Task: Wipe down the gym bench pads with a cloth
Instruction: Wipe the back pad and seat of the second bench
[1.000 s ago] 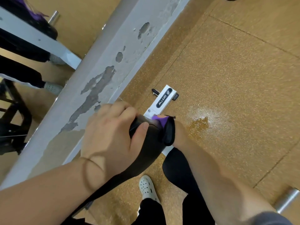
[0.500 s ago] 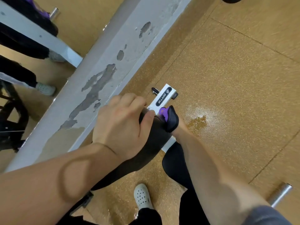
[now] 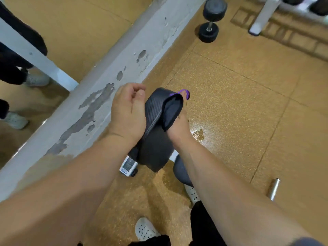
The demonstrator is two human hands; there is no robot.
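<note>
In the head view, the right hand [image 3: 177, 127] has its grip closed on a dark cloth [image 3: 173, 110]. The cloth folds over the far end of the black bench pad [image 3: 154, 148]. Most of that hand's fingers are hidden under the cloth, and I cannot tell what the small purple bit just past the grip is. The left hand [image 3: 126, 112] lies against the pad's opposite flank, straight across from the grip, with its fingers loosely curled and holding nothing.

The cloth looks limp and light and is likely to bunch, so it is best held flat under a broad palm. The pad looks like firm cushioning under a ribbed, seamed skin, which is probably slick once damp. It seems to be mounted on a frame, so it should be braced from the side rather than lifted.

A white frame foot [image 3: 128, 165] sits under the pad, nearer the person than the grip, with a knee [image 3: 181, 173] just beside it. On the floor [image 3: 248, 103] a wet patch [image 3: 197, 134] shines right beside the gripping wrist and could be a slip risk. A peeling grey ledge [image 3: 106, 77] runs close along the left hand's side and probably limits the room to work there. A dumbbell [image 3: 211, 20] stands well beyond the grip, and a metal bar end [image 3: 274, 189] lies well behind it.
</note>
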